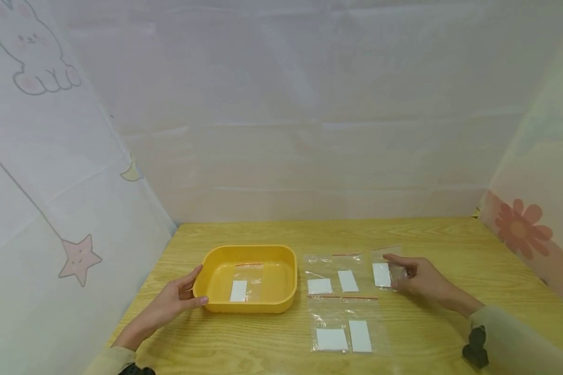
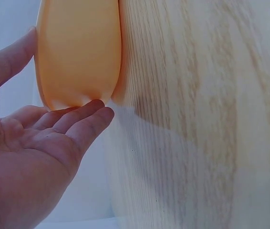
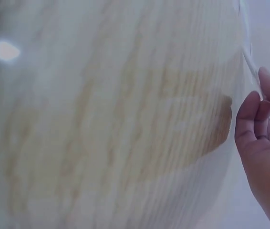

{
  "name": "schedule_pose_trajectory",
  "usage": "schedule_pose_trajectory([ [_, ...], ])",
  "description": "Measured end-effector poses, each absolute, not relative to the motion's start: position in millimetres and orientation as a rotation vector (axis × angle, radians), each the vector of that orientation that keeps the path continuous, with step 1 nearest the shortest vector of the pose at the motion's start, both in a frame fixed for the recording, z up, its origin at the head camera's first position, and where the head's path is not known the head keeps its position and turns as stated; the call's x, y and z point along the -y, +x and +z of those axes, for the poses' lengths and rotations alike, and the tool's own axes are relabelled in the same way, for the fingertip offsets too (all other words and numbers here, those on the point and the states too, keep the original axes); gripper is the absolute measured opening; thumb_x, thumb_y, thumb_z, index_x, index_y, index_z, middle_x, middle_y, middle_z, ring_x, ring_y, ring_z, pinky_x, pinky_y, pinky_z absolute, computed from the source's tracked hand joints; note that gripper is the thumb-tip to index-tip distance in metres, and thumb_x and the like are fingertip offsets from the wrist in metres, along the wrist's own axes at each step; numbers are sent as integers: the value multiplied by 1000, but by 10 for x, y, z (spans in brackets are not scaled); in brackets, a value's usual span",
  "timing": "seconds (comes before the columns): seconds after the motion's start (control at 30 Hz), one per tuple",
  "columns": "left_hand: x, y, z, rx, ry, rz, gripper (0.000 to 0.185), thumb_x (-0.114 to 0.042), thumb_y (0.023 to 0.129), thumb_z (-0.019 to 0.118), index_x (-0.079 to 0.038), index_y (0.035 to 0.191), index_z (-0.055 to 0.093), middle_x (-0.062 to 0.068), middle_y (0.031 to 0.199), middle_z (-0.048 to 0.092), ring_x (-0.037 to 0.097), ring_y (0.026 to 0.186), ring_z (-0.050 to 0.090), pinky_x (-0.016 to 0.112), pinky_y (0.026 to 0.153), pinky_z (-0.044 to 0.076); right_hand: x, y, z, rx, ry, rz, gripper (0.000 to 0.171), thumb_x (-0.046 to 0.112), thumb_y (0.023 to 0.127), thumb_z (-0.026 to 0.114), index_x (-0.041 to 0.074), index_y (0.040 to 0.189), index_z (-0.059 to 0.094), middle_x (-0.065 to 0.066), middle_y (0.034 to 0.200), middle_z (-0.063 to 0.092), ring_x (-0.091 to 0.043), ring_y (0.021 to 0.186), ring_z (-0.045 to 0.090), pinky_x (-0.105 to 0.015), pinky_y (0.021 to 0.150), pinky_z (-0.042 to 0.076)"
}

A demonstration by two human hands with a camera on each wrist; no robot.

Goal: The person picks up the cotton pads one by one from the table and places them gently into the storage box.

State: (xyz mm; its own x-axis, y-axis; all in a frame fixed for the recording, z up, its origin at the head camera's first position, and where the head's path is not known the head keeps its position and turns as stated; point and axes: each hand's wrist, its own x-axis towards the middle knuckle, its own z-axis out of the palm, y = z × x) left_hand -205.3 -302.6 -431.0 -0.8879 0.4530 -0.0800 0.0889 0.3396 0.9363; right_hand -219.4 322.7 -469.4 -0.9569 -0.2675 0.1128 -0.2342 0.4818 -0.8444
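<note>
Wooden table (image 1: 272, 338), bagged tray (image 1: 248, 278) overhead only.

- No words, numbers or brand names can be read anywhere.
- The white cards (image 1: 319, 286) in the clear bags (image 1: 341, 276) are blank.
- The yellow tray (image 1: 267, 304) has no writing on it.

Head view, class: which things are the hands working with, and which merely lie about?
In hand: yellow tray, touched by left hand; small bag under right hand; bag in tray.
Lying about: middle bag; near bag; black object.
</note>
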Motion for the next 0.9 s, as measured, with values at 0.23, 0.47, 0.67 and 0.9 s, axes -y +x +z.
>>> schedule_pose_trajectory([
  [0.23, 3022, -2045, -4301, -2304, 464, 1548, 93, -14, 103, 72, 2, 167, 7, 29, 170, 4, 51, 145, 37, 32, 101, 54, -3237, -2184, -4550, -2569, -449, -1554, 77, 9, 91, 83, -2, 157, 46, -33, 151, 49, -11, 66, 42, -26, 56, 40],
  [0.47, 3023, -2041, -4302, -2318, 459, 1538, 94, -16, 103, 73, 2, 167, 7, 28, 170, 4, 51, 146, 36, 32, 101, 54, -3067, -2148, -4236, -2481, -521, -1621, 78, 12, 95, 80, 3, 161, 42, -29, 158, 44, -15, 72, 49, -30, 72, 50],
  [0.67, 3030, -2059, -4316, -2294, 479, 1557, 93, -14, 103, 72, 2, 167, 6, 27, 171, 1, 51, 146, 34, 32, 101, 54, -2767, -2173, -4026, -2398, -529, -1654, 80, 15, 93, 83, 9, 162, 43, -21, 163, 41, -16, 79, 48, -31, 80, 51],
  [0.9, 3025, -2048, -4311, -2299, 472, 1545, 93, -16, 103, 72, 2, 167, 6, 28, 170, 3, 51, 145, 36, 32, 101, 54, -2263, -2252, -3884, -2282, -621, -1727, 82, 11, 90, 85, 9, 162, 44, -18, 162, 44, -14, 79, 43, -28, 72, 48],
])
